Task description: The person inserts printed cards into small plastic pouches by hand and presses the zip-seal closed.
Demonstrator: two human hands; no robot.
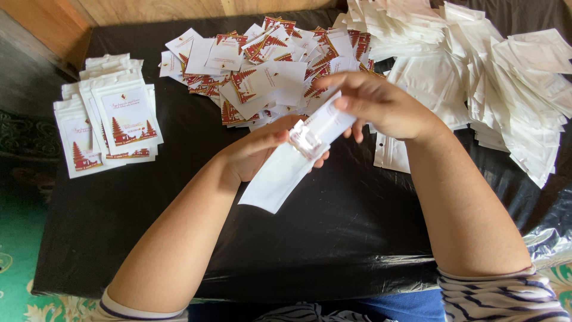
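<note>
Both hands hold one white pouch (293, 162) above the black table (333, 238): the left hand (259, 152) pinches it, the right hand (378, 104) grips its top. It seems the filling step; next, a steady opening of the mouth is needed.
</note>
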